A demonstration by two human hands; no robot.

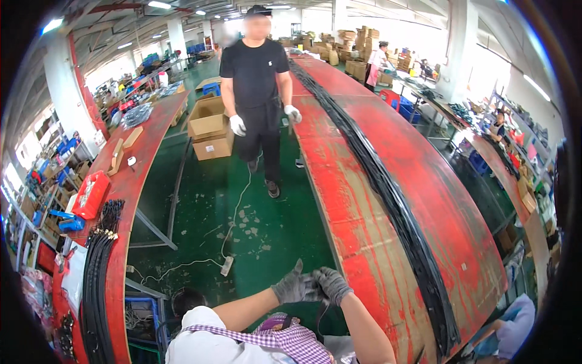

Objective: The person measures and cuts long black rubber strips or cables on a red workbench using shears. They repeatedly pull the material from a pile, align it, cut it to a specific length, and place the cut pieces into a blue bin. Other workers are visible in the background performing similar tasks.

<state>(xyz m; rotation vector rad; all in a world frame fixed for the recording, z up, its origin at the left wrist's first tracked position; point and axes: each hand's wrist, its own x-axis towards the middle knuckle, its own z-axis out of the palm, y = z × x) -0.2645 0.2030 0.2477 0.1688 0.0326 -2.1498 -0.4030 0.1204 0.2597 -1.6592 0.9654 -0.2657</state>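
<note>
My left hand [295, 286], in a grey glove, is held over the green floor between two red tables. Its thumb stands up, apart from the fingers, which point toward my right hand. My right hand [333, 286], also grey-gloved, has its fingers curled against the left fingertips, beside the edge of the right table [357, 252]. What lies between the fingers is hidden. A thin dark strand [322, 315] hangs below the hands. A long bundle of black strips [388, 194] runs lengthwise along the right table, apart from both hands.
On the left table lie black cables [97, 285], a red bin [91, 195] and a blue tool [66, 221]. A person in black [254, 79] with white gloves stands in the aisle near cardboard boxes [210, 124]. A white cord with a power strip [227, 266] crosses the floor.
</note>
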